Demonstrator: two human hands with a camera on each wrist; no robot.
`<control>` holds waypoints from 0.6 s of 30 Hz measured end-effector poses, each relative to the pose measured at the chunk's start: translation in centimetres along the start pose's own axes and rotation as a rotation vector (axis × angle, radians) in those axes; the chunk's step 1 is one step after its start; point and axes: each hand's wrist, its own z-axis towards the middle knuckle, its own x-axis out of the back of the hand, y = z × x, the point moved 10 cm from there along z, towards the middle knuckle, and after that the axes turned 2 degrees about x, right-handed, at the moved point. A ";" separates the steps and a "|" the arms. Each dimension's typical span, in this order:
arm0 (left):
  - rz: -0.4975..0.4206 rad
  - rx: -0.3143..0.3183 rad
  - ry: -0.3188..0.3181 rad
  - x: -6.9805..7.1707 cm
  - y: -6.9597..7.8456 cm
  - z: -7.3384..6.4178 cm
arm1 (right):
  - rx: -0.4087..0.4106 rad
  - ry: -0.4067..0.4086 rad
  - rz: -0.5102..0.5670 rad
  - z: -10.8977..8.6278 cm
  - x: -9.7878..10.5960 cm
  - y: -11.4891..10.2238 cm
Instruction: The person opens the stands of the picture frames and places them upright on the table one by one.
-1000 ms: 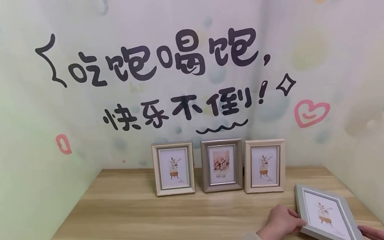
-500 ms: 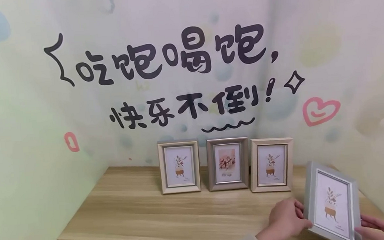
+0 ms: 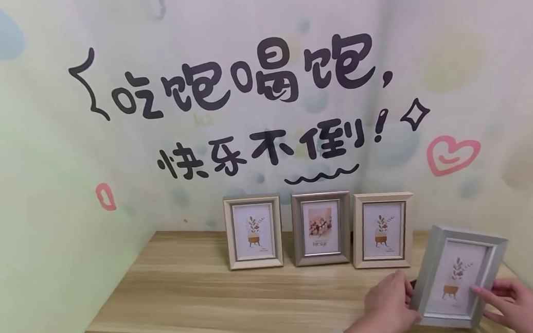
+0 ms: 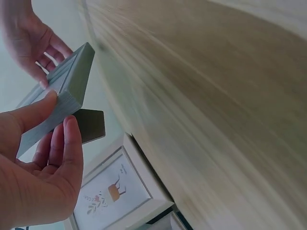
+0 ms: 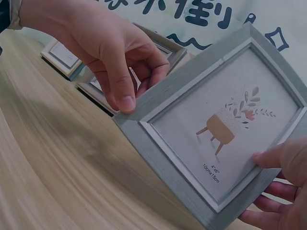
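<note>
Both hands hold a grey-green picture frame [image 3: 455, 272] at the right of the head view, tilted back over the table. My left hand [image 3: 388, 307] pinches its lower left part, the thumb on the front border and fingers behind. On the opposite side my right hand [image 3: 517, 303] grips the right edge, its thumb lying over the picture pane and its fingers behind. The left wrist view shows a dark stand leg [image 4: 91, 125] jutting from the frame's back, close to the left fingertips. A potted plant drawing [image 5: 223, 127] fills the pane in the right wrist view.
Three frames stand upright along the back wall: a cream frame [image 3: 256, 264], a taupe frame [image 3: 324, 259] and a beige frame [image 3: 384, 262]. They rest on a wood-grain table [image 3: 202, 315]. Patterned walls [image 3: 43, 228] with black lettering enclose it.
The grey-green frame has risen from a low slant to a steeper stance and leaned over to the right. My right hand has come further into view, its thumb now on the pane.
</note>
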 end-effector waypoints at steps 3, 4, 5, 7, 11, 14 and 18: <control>0.040 -0.003 0.015 0.2 -0.3 -0.1 | 0.074 0.025 -0.070 -0.3 -0.4 -1.8; 0.046 0.000 0.017 0.2 -0.4 -0.1 | 0.094 0.045 -0.088 -0.4 -0.4 -2.3; 0.057 0.000 0.020 0.3 -0.5 -0.1 | 0.123 0.061 -0.113 -0.5 -0.5 -2.7; 0.074 0.003 0.015 0.2 -0.8 -0.1 | 0.175 0.093 -0.147 -0.7 -0.8 -3.4; 0.114 -0.001 -0.007 0.0 -1.3 -0.3 | 0.312 0.124 -0.179 -0.8 -1.6 -4.4; 0.095 -0.049 -0.047 0.2 -1.3 -0.8 | 0.387 0.113 -0.194 -0.9 -2.1 -4.7; 0.042 -0.164 -0.086 1.6 -0.7 -1.6 | 0.465 0.092 -0.235 -1.2 -3.0 -5.0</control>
